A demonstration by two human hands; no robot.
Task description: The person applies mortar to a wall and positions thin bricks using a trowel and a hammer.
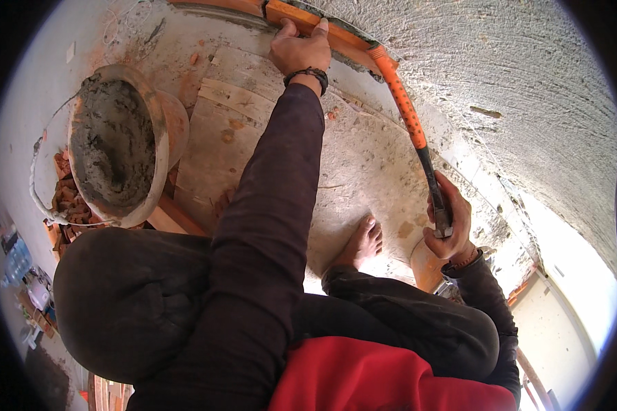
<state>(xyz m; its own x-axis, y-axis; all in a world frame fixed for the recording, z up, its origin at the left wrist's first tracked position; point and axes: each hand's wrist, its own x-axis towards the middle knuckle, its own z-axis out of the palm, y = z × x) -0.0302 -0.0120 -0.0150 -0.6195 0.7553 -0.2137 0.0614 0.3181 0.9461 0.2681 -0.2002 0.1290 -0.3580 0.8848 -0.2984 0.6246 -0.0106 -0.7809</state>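
Note:
My left hand (300,46) grips a narrow orange tile piece (318,31) in a row of pieces along the wall's base, with grey mortar under the row. My right hand (448,218) is closed round the dark metal head of a hammer (411,120). The hammer's orange, black-spotted grip points away from me, its end at or just beside the right part of the tile piece. A clay-coloured bucket (160,130) of wet grey mortar with a rope handle sits to my left.
A rough plastered wall (521,61) rises at the right. A board (247,96) lies on the floor by my bare foot (363,243). Broken brick (68,198) is piled beside the bucket; bottles (17,264) and other items are at the far left.

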